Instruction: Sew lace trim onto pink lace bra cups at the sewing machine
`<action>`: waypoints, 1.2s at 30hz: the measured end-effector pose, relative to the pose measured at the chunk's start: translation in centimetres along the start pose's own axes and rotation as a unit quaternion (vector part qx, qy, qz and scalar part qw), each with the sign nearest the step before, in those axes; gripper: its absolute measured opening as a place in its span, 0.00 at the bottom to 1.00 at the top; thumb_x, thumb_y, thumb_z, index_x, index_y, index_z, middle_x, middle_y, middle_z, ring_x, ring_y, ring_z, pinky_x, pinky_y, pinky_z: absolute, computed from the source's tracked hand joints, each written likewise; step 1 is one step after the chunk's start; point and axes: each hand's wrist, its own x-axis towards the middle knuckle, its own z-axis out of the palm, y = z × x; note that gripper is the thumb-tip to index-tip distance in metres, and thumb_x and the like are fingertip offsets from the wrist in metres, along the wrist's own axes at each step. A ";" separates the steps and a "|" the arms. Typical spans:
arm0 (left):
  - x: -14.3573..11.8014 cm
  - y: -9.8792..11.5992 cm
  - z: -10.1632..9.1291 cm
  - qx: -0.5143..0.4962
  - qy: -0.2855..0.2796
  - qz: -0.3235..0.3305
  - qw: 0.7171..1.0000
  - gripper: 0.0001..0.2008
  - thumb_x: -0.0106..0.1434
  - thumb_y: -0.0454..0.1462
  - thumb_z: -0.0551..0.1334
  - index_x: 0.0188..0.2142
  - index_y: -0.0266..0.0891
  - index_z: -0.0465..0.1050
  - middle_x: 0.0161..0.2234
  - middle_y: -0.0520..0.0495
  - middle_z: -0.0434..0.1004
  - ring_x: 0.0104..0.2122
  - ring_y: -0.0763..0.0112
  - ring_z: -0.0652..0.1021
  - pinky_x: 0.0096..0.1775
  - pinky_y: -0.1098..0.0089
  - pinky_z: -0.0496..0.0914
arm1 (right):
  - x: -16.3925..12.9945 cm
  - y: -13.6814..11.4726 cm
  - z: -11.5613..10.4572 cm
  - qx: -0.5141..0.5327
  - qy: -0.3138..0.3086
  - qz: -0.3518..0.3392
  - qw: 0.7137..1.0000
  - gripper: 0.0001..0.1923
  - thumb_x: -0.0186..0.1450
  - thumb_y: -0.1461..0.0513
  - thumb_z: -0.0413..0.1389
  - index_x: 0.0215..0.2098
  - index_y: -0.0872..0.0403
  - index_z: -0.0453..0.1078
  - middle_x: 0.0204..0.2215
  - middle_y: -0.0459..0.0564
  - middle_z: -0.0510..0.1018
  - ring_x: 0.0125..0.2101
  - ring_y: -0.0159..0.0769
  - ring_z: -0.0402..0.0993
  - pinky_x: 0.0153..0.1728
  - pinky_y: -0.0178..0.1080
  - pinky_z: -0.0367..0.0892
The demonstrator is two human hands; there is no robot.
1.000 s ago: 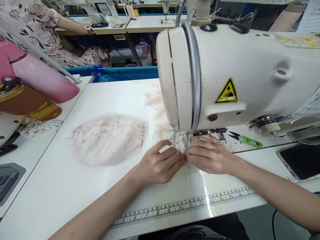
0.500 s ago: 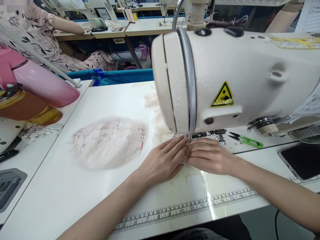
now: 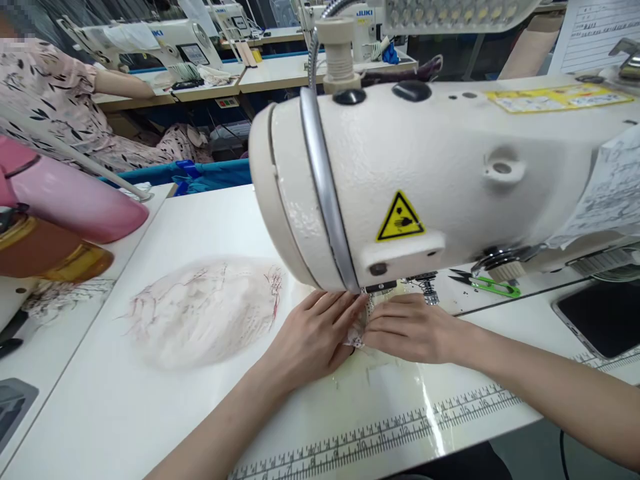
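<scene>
My left hand (image 3: pixel 311 341) lies over a small piece of pale lace fabric (image 3: pixel 356 333), its fingers together and pressing the lace to the table. From the other side my right hand (image 3: pixel 410 328) grips the lace edge with its fingers bunched, the fingertips partly hidden. Both hands are close under the head of a white sewing machine (image 3: pixel 415 153), whose needle area is mostly covered by the machine head and my fingers. To the left, a sheer whitish fabric piece (image 3: pixel 205 313) with reddish loose threads lies flat on the white table (image 3: pixel 200 420).
Green thread snips (image 3: pixel 493 285) and a dark phone (image 3: pixel 600 317) lie at the right. A ruler strip (image 3: pixel 390 430) runs along the front edge. A pink bottle (image 3: pixel 75 193) and an amber container (image 3: pixel 55 247) stand at the left. Another person (image 3: pixel 60 100) sits beyond.
The view has shifted, so the machine appears lower and further left. My hands have spread slightly apart, and more of the lace shows between them.
</scene>
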 end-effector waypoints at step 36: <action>0.3 0.7 -0.1 0.050 -0.048 -0.042 0.997 0.27 0.60 0.38 0.55 0.60 0.39 0.60 0.47 0.42 0.75 0.42 0.56 0.72 0.46 0.56 0.64 | -0.1 0.9 -1.8 -0.177 -0.025 0.072 0.981 0.10 0.64 0.69 0.48 0.31 0.52 0.68 0.27 0.41 0.73 0.25 0.27 0.61 0.24 0.35 0.52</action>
